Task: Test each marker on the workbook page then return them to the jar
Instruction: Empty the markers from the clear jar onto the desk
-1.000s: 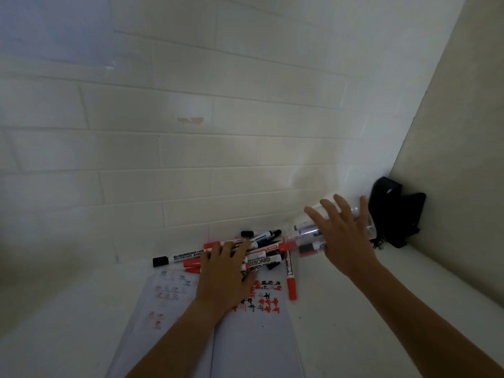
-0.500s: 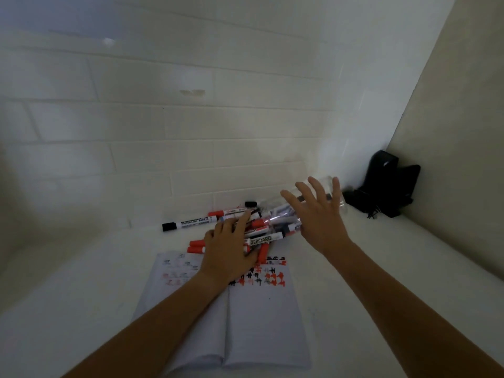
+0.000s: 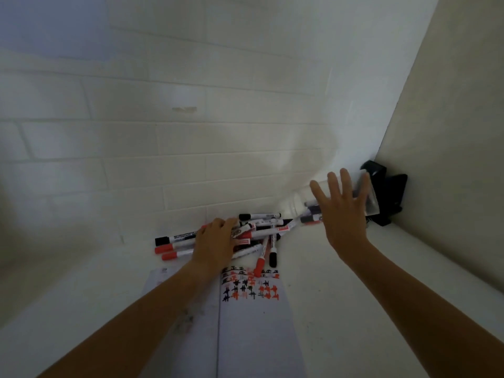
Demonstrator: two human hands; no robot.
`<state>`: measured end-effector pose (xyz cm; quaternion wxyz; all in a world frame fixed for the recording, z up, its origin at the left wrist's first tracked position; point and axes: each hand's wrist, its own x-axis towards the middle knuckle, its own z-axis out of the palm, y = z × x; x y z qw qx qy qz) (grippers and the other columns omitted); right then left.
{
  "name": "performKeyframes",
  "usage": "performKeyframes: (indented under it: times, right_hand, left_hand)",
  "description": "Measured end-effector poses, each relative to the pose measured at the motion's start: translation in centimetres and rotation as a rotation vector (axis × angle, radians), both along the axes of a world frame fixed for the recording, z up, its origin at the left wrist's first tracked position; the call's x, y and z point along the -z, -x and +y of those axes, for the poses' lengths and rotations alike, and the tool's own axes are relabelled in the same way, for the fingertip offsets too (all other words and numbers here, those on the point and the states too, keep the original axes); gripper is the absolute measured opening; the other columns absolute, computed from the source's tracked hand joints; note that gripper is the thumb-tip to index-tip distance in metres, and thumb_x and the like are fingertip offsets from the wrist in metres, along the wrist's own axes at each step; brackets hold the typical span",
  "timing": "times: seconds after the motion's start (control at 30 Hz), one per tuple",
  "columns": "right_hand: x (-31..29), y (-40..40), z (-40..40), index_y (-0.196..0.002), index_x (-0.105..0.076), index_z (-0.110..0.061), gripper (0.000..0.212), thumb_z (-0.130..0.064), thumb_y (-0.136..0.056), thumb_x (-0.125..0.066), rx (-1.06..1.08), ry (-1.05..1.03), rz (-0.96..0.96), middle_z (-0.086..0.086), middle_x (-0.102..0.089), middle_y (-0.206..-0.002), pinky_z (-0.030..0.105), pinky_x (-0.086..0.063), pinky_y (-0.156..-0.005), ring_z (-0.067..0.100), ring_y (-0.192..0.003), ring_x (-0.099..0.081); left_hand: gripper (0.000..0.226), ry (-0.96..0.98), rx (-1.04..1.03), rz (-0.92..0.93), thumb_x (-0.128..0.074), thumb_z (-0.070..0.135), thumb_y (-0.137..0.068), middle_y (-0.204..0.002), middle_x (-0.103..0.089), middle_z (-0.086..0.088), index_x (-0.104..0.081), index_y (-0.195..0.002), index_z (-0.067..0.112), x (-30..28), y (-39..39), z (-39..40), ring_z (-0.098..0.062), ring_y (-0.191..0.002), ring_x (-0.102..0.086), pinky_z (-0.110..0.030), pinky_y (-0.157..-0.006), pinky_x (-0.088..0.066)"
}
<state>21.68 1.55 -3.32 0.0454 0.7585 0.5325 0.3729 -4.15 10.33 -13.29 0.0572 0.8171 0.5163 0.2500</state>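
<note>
**Markers spilled from a tipped jar above an open workbook**

The person's left hand (image 3: 215,242) lay palm-down on a loose pile of markers (image 3: 256,233) at the foot of the white tiled wall (image 3: 163,148). Its fingers were slightly curled over the barrels; whether they gripped any single marker could not be told. The pile held red-capped and black-capped whiteboard markers lying crosswise over one another. Three lay side by side to the left of the hand, a black-capped one (image 3: 174,238) nearest the wall and two red-capped ones just in front of it. One red-capped marker (image 3: 260,261) and one black-capped marker (image 3: 273,255) pointed toward the person, the red cap touching the top edge of the workbook (image 3: 253,323).

The right hand (image 3: 342,211) was raised with fingers spread wide, pressed against the side of a clear jar (image 3: 368,195) that was tilted with its mouth toward the pile. A few markers remained visible inside the jar near its mouth. How firmly the hand held it could not be told, as the palm faced away.

The workbook lay open on the white counter (image 3: 354,296), its right page bearing rows of red and black test marks near the top. A black object (image 3: 390,192) stood in the corner behind the jar.
</note>
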Motion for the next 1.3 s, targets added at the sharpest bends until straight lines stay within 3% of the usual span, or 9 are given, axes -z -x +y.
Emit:
performKeyframes:
  times: [0.1,0.2,0.4,0.6,0.73,0.8,1.0,1.1,1.3]
  right_hand:
    - [0.0,0.0,0.0,-0.155,-0.023,-0.028,0.1,-0.023,-0.076,-0.084,0.019,-0.059,0.059,0.017,-0.021,-0.16,0.07,-0.007,-0.119,0.042,-0.152,-0.012]
    - [0.5,0.3,0.5,-0.159,-0.02,-0.027,0.103,-0.021,-0.078,-0.083,-0.045,-0.038,0.045,0.018,-0.019,-0.163,0.071,-0.005,-0.118,0.043,-0.153,-0.011]
    - [0.6,1.1,1.5,-0.16,-0.025,-0.026,0.1,-0.01,-0.078,-0.079,-0.181,-0.131,-0.003,0.02,-0.022,-0.164,0.069,0.005,-0.119,0.043,-0.153,-0.013]
    - [0.6,0.6,2.1,-0.158,-0.032,-0.024,0.096,-0.004,-0.076,-0.077,-0.179,-0.173,0.056,0.021,-0.027,-0.162,0.072,-0.002,-0.118,0.044,-0.153,-0.016]
    - [2.1,0.7,3.0,-0.154,-0.041,-0.025,0.1,-0.012,-0.067,-0.088,-0.287,-0.142,-0.03,0.02,-0.038,-0.157,0.072,-0.009,-0.117,0.043,-0.149,-0.027]
    - [2.7,0.4,3.4,-0.154,-0.041,-0.027,0.108,-0.032,-0.061,-0.096,-0.289,-0.099,-0.048,0.019,-0.038,-0.157,0.071,-0.008,-0.118,0.043,-0.149,-0.028]
    - [3.5,-0.9,3.4,-0.154,-0.04,-0.029,0.113,-0.037,-0.057,-0.099,-0.244,-0.066,-0.031,0.018,-0.038,-0.156,0.071,-0.009,-0.117,0.042,-0.148,-0.028]
    - [3.3,-0.8,3.1,-0.152,-0.045,-0.027,0.11,-0.022,-0.056,-0.098,-0.244,-0.094,-0.002,0.02,-0.041,-0.154,0.073,-0.012,-0.116,0.044,-0.147,-0.03]
    - [2.7,0.7,3.9,-0.157,-0.036,-0.029,0.105,-0.028,-0.067,-0.091,-0.456,-0.118,0.012,0.014,-0.038,-0.158,0.068,-0.009,-0.12,0.039,-0.15,-0.028]
  left_hand:
    - [0.048,-0.024,-0.022,-0.066,-0.044,0.042,-0.099,-0.14,-0.052,-0.005,-0.047,-0.144,0.025,0.6,-0.3,0.0,-0.026,-0.131,-0.047,-0.047,-0.115,-0.031]
    - [0.077,-0.03,0.037,0.007,-0.022,0.07,-0.087,-0.153,-0.037,0.0,-0.033,-0.153,0.033,0.7,-1.2,-0.8,-0.023,-0.144,-0.032,-0.056,-0.12,-0.017]
    - [0.081,-0.013,0.208,0.149,-0.029,0.075,-0.082,-0.165,-0.019,-0.002,-0.005,-0.155,0.048,1.0,-1.8,-0.5,-0.022,-0.154,-0.01,-0.057,-0.123,-0.005]
    - [0.083,-0.064,0.153,0.044,-0.024,0.088,-0.081,-0.167,-0.008,0.001,-0.018,-0.154,0.049,0.7,-2.9,-1.1,-0.02,-0.155,0.003,-0.056,-0.121,0.013]
    - [0.053,-0.243,0.472,-0.008,-0.05,0.071,-0.089,-0.16,-0.026,-0.001,-0.053,-0.136,0.048,0.7,-4.4,-2.0,-0.025,-0.15,-0.018,-0.057,-0.12,-0.016]
    - [0.04,-0.201,0.565,0.041,-0.045,0.066,-0.095,-0.161,-0.022,-0.002,-0.059,-0.129,0.048,1.0,-4.4,-2.0,-0.024,-0.151,-0.013,-0.05,-0.121,-0.013]
    - [0.049,-0.261,0.429,0.025,-0.031,0.068,-0.097,-0.154,-0.034,0.0,-0.066,-0.097,0.034,0.9,-3.1,-1.1,-0.02,-0.149,-0.017,-0.045,-0.121,-0.008]
    - [0.025,-0.36,0.357,-0.034,-0.051,0.05,-0.095,-0.139,-0.05,-0.004,-0.063,-0.089,0.029,1.5,-2.2,0.0,-0.025,-0.14,-0.037,-0.052,-0.113,-0.028]
    - [0.039,-0.239,0.276,-0.298,-0.054,0.053,-0.089,-0.127,-0.053,0.002,-0.057,-0.115,0.023,1.6,-1.9,0.2,-0.016,-0.12,-0.048,-0.042,-0.102,-0.041]
